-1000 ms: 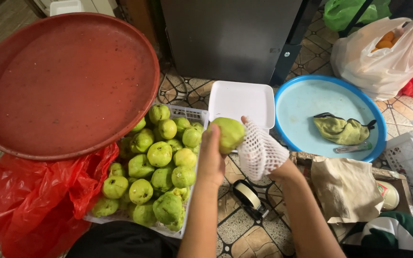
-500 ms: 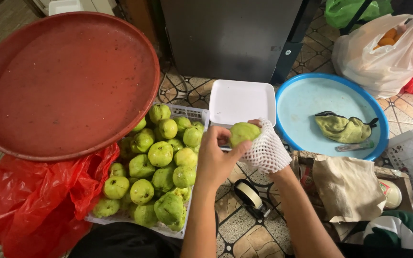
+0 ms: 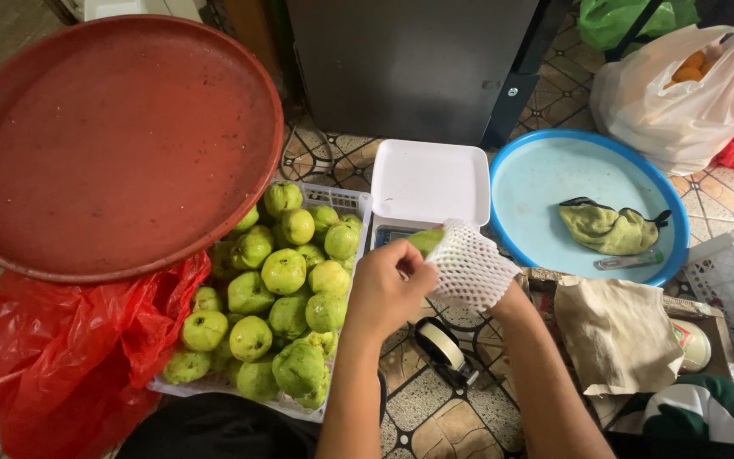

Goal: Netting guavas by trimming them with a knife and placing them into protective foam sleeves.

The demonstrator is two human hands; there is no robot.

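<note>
So from the head cam, both hands are wrapped round one green guava (image 3: 426,240) half inside a white foam net (image 3: 471,269): left hand (image 3: 384,293) pinches the fruit's near edge, right hand (image 3: 503,293), mostly hidden, cups the net, just above the white scale (image 3: 431,180).

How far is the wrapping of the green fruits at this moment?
In hand: one green fruit sits almost fully inside a white foam net, gripped by the left hand and right hand. Done: no finished wrapped fruit shows. Left: the basket holds many bare fruits.

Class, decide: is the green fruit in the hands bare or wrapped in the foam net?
Mostly wrapped: the white foam net covers the green fruit; only its left end shows.
</note>
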